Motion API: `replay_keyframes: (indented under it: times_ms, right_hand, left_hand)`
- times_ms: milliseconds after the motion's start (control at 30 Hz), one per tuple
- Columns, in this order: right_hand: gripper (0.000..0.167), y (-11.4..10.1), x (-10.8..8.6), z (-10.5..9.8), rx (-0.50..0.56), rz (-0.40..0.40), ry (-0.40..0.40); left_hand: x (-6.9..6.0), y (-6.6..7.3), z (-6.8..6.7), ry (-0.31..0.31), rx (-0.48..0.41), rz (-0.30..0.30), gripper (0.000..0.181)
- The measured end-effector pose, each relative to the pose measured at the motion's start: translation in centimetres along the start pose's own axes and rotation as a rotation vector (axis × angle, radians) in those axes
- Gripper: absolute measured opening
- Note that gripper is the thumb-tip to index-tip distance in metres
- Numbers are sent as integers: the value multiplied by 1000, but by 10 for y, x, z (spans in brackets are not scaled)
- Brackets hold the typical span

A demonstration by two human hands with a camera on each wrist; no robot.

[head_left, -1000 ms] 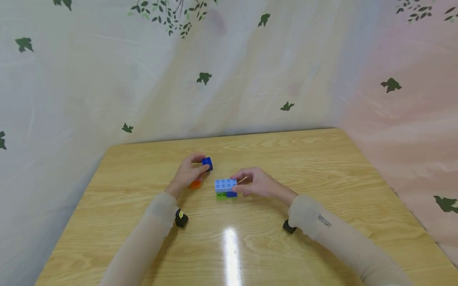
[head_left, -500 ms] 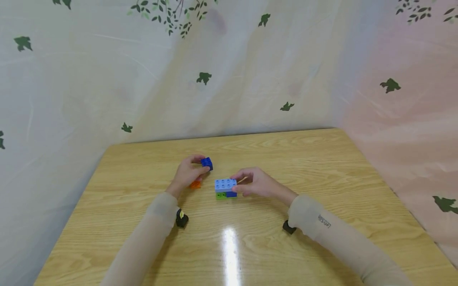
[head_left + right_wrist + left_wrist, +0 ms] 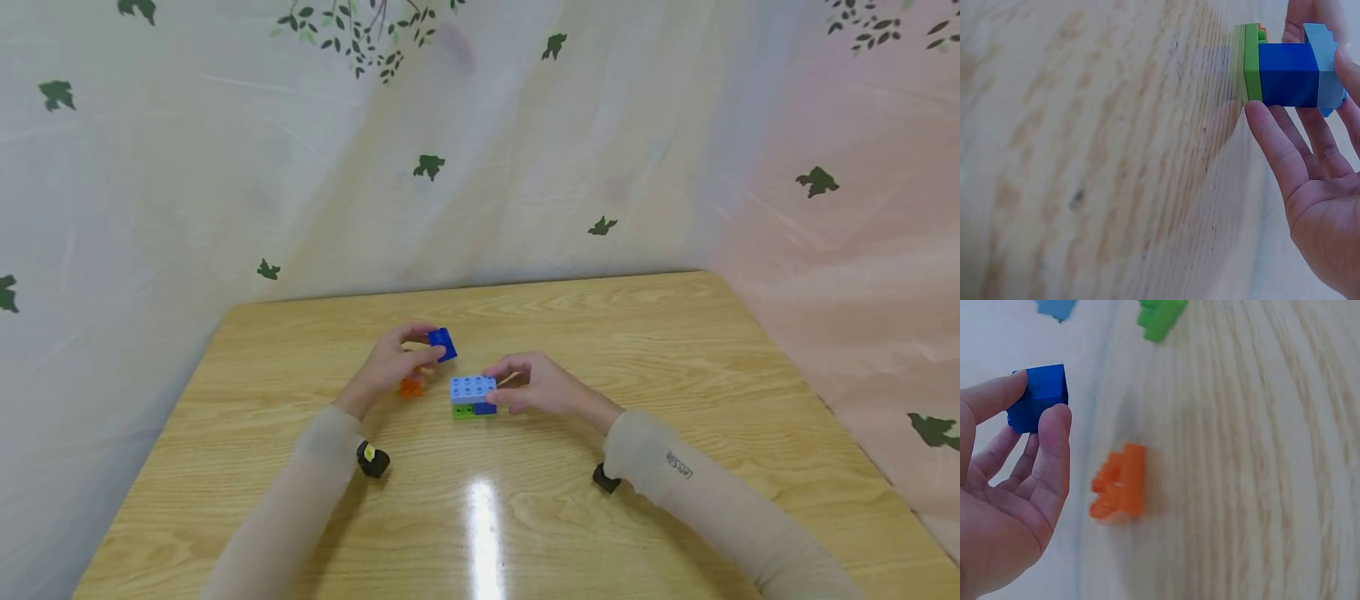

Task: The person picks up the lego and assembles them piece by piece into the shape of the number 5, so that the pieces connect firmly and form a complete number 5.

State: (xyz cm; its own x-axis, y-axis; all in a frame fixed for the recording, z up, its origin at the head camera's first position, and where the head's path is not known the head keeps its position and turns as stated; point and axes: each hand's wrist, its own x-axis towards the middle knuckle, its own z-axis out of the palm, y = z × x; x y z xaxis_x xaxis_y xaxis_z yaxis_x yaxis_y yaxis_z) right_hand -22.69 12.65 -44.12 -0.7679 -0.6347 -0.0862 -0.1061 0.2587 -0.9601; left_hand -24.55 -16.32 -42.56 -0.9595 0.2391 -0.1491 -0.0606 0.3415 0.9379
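The left hand (image 3: 393, 361) pinches a dark blue block (image 3: 442, 342) between thumb and fingers, raised and tilted; the left wrist view shows this blue block (image 3: 1040, 397) from close by. An orange block (image 3: 411, 387) lies on the table below that hand. Right of it stands a stack: a light blue brick (image 3: 471, 389) on top, a dark blue block (image 3: 486, 408) under its right part, and a green piece (image 3: 462, 411) at the bottom. The right hand (image 3: 536, 383) grips the right end of the stack, its thumb on the light blue brick (image 3: 1329, 69) in the right wrist view.
The wooden table (image 3: 637, 333) reaches back to a patterned cloth (image 3: 495, 208). A black device (image 3: 372, 460) sits at the left wrist, another (image 3: 606, 477) at the right wrist.
The left hand has moved slightly right, and its dark blue block has shifted the same way and tilted. The right hand and the stack have stayed in place.
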Motion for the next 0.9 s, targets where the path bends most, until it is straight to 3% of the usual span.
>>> replay_keyframes:
  times_ms: [200, 400, 567, 900]
  right_hand:
    - [34, 0, -1, 1, 7, -10, -2]
    - [34, 1, 0, 0, 23, -24, -11]
    - [35, 1, -1, 0, 24, -23, -12]
    - [32, 0, -2, 1, 17, -24, -8]
  left_hand:
    - [-23, 17, 1, -89, -10, 120, 51]
    - [-41, 23, 9, -150, -17, 169, 47]
    - [-47, 20, 16, -155, 10, 202, 43]
    - [-52, 15, 23, -169, -20, 208, 43]
